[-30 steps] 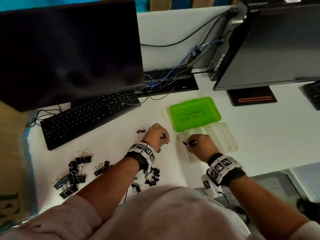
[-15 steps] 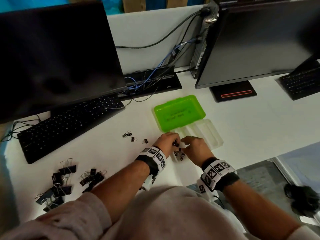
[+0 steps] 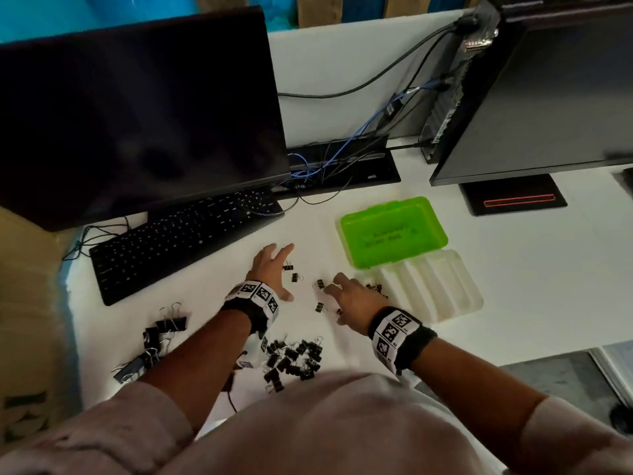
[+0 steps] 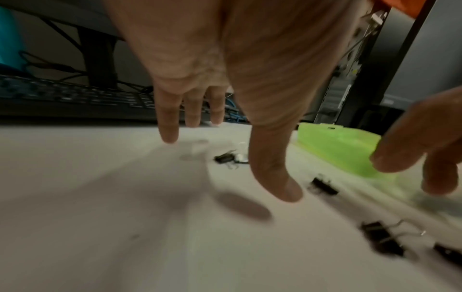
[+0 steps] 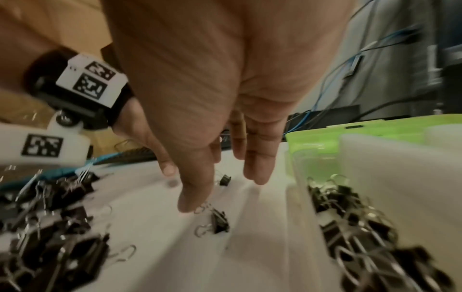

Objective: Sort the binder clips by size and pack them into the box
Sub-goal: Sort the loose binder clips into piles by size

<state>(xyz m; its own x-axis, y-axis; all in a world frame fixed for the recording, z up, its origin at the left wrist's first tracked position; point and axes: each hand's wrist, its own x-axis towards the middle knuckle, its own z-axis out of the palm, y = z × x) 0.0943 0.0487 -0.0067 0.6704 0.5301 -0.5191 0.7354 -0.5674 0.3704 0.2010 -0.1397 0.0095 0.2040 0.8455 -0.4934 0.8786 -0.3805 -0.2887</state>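
Observation:
Several small black binder clips (image 3: 297,278) lie loose on the white table, left of the box. The box's clear tray (image 3: 442,296) has ribbed compartments; its left one holds small clips (image 5: 350,217). The green lid (image 3: 394,231) lies open behind it. My left hand (image 3: 274,267) hovers open with spread fingers (image 4: 170,134) beside two loose clips. My right hand (image 3: 337,296) is open too, its straight fingers (image 5: 195,197) reaching down at a clip (image 5: 220,221) just left of the tray. Neither hand holds anything.
A pile of medium clips (image 3: 294,358) sits near my body between the forearms. Large clips (image 3: 164,330) lie at the left. A keyboard (image 3: 178,241), two monitors and cables stand behind. The table edge runs right of the tray.
Both hands were curled together at the tray's left compartment. They have since moved left over the loose small clips and opened.

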